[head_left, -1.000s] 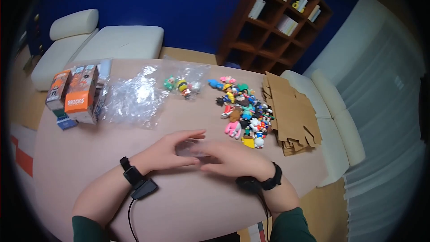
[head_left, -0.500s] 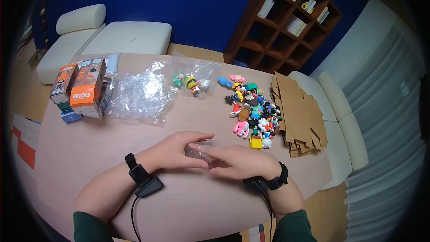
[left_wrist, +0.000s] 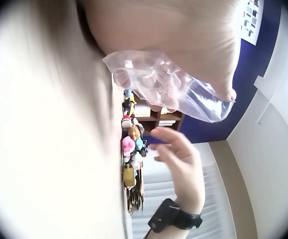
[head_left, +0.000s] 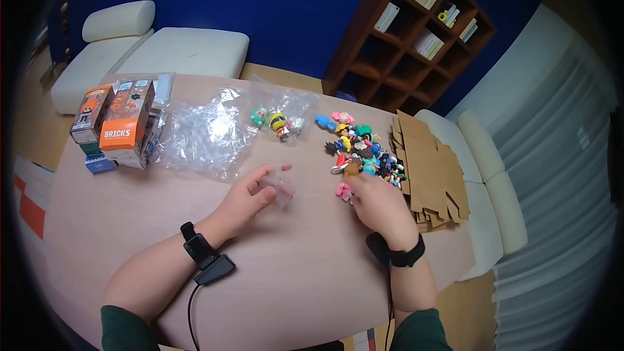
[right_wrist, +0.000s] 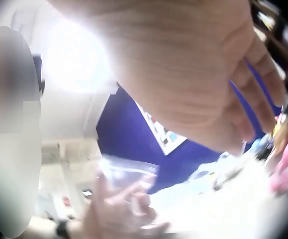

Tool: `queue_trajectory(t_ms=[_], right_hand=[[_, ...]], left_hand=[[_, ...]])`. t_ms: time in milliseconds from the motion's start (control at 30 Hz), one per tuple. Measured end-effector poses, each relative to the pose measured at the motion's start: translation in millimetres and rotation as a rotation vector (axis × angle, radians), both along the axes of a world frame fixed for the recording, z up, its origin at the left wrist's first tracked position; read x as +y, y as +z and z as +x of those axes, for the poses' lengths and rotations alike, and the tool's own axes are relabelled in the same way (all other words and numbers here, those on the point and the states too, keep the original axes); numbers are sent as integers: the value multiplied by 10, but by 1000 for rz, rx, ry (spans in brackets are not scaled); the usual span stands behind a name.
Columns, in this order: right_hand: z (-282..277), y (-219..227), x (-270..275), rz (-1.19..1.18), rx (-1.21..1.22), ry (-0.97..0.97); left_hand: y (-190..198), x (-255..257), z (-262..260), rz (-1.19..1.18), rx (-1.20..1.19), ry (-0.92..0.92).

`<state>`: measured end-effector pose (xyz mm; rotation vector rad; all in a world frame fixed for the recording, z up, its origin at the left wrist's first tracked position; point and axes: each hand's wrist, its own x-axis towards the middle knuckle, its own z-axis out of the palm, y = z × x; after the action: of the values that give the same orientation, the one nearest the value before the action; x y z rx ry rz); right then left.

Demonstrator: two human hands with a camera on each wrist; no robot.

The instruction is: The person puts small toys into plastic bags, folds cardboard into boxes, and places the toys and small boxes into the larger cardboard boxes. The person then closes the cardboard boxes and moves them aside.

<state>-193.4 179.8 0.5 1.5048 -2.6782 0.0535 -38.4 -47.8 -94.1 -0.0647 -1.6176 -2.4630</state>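
My left hand [head_left: 244, 205] holds a small clear plastic bag [head_left: 279, 188] above the table; in the left wrist view the bag [left_wrist: 159, 82] lies between thumb and fingers. My right hand [head_left: 385, 211] is over the near edge of a pile of small toy figures [head_left: 364, 146], beside a pink figure [head_left: 342, 191]. The right wrist view shows its fingers spread apart and relaxed, with the pink figure [right_wrist: 286, 167] near them and nothing seen in its grasp.
Boxes [head_left: 127, 127] stand at the left. Clear plastic bags [head_left: 205, 136] lie beside them, and another bag [head_left: 296, 101] lies by a bee-striped figure [head_left: 278, 123]. Flattened cardboard [head_left: 432, 169] lies right of the pile. A shelf [head_left: 390, 58] stands behind.
The hands have parted. My right hand has moved right to the figures, and my left hand has lifted slightly away with the small bag.
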Motion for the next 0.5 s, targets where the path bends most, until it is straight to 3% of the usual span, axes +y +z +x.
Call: queue_trajectory(t_ms=[167,267,333,500], right_hand=[[-11,-317,-14,21,25,32],[-14,-333,-63,-40,-35,133],[7,-323,-102,-122,-116,249],[14,-379,-210,-309,-141,222]], left_hand=[[-25,37,1,16,60,6],[36,47,18,-9,-37,-6],[26,33,20,1,-32,-33],[30,34,46,-25,-50,-52]])
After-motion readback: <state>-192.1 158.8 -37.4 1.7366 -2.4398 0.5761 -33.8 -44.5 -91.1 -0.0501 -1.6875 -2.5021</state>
